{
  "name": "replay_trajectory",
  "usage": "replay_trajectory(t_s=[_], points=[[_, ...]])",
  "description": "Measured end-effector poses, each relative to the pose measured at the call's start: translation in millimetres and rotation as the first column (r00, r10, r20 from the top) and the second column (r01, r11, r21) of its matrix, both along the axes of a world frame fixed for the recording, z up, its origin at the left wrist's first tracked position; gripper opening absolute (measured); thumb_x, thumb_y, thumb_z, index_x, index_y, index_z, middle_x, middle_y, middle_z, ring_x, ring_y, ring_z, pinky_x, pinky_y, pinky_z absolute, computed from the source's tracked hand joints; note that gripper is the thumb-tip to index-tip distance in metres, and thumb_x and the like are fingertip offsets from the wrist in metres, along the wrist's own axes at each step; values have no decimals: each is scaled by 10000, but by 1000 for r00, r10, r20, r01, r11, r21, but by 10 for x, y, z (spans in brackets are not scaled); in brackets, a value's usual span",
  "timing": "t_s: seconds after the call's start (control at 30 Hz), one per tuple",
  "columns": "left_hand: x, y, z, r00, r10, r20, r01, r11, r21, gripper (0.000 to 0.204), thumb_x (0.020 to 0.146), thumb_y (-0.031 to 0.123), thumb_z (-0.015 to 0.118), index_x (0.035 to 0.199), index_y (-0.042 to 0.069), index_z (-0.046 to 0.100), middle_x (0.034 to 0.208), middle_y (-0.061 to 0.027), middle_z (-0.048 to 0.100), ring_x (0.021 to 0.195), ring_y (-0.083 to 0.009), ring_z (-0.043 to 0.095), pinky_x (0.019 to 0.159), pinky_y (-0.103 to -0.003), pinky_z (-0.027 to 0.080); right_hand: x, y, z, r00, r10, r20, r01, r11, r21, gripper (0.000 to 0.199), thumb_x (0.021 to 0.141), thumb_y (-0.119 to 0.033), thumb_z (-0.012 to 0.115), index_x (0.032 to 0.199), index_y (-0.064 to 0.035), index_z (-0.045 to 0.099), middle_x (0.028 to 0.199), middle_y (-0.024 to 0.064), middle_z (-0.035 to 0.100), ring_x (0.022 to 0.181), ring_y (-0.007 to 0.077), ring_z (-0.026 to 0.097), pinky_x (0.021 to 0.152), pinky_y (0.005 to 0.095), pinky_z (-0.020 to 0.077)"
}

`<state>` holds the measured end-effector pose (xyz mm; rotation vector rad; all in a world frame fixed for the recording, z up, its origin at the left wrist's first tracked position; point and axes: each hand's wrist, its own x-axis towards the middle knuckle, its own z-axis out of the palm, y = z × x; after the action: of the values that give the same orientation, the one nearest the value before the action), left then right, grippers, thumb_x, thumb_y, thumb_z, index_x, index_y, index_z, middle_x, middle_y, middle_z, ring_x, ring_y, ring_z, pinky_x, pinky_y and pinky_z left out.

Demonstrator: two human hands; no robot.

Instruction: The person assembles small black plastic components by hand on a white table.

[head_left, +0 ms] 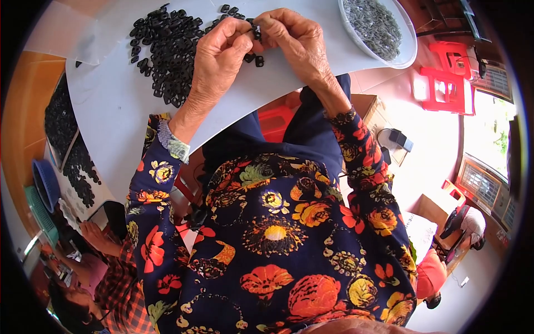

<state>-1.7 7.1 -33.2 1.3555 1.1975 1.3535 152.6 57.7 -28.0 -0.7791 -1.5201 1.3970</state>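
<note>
My left hand [222, 53] and my right hand [295, 44] meet over the pale table [111, 133], fingertips almost touching. Between them is a small black plastic piece [256, 32], pinched by thumb and fingers from both sides. Fingers cover much of it, so its exact kind cannot be made out. A heap of similar small black plastic pieces [167, 55] lies left of my left hand, and a few lie loose under my hands. To the right of my right hand, a round white basin [410, 54] holds many small clear-grey parts [371, 28].
At the left, more black pieces [61, 114] lie on another surface beside a blue basket [45, 183] and a green basket [40, 214]. A person in a checked shirt [119, 286] sits there. Red stools [445, 92], a cardboard box [364, 106] and another person [431, 273] are at the right.
</note>
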Motion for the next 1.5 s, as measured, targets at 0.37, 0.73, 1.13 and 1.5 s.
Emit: replay_trajectory(t_s=[0.37,0.73,1.13,1.5], points=[[87,-48,-11,990,10,142,-16,999,41,101,885,39,540,962,-8,584,803,-16,617,690,-65,571,650,-210,478,-8,-34,-13,999,11,42,-10,1000,-23,157,874,-142,645,824,6,630,718,22,646,653,50,568,611,196,472],[-393,75,263,808,272,-522,-138,949,282,113,885,108,529,909,24,600,740,-108,624,681,-222,601,624,-323,483,-15,-45,-59,993,25,-116,-33,997,-65,119,863,-74,620,910,26,576,785,52,649,710,81,598,680,217,499],[-800,221,259,486,257,-836,170,910,379,167,813,36,554,971,35,608,813,-97,569,868,-280,511,853,-380,429,-8,-59,-39,1000,-10,4,10,999,-50,143,859,-112,641,899,23,619,743,19,633,664,53,551,618,198,472],[-783,260,409,356,31,-934,248,960,127,240,790,2,550,1027,12,590,822,-111,490,932,-284,468,850,-367,419,15,-60,-59,998,44,38,-44,999,-17,165,856,-134,668,932,12,659,742,-15,620,669,32,515,625,185,445]])
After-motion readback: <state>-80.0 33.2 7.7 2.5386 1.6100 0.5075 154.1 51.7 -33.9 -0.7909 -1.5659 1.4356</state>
